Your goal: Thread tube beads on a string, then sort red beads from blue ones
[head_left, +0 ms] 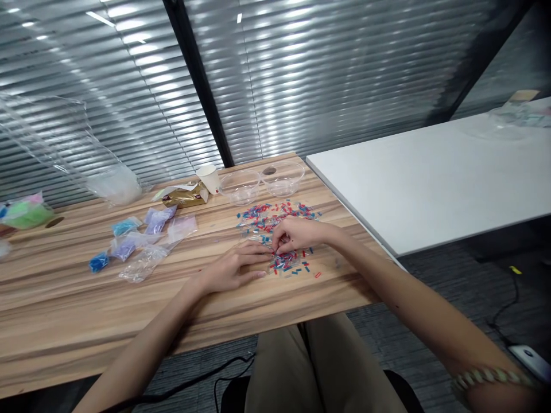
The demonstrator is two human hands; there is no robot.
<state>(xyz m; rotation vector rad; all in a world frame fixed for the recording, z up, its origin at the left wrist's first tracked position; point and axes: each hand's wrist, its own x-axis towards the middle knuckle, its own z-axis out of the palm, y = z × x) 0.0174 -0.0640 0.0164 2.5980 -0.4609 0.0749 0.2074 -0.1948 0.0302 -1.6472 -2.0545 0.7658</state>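
Observation:
Many small red, blue and clear pieces [286,261] lie scattered on the wood-grain table [232,307]. My left hand [236,266] rests flat at the left edge of the pieces, its fingers stretched out and holding nothing visible. Over the middle of the pieces, my right hand [293,234] is bent with thumb and forefinger pressed together near the left fingertips. Whatever is between those fingers is too small to make out. Two clear plastic bowls [243,195] [282,186] stand side by side just behind the pieces.
Left of my hands lie small bags of blue [99,262], purple [160,219] and clear beads [144,263]. A gold packet [185,196] and a paper cup [209,179] stand at the back. A white table [422,183] adjoins on the right.

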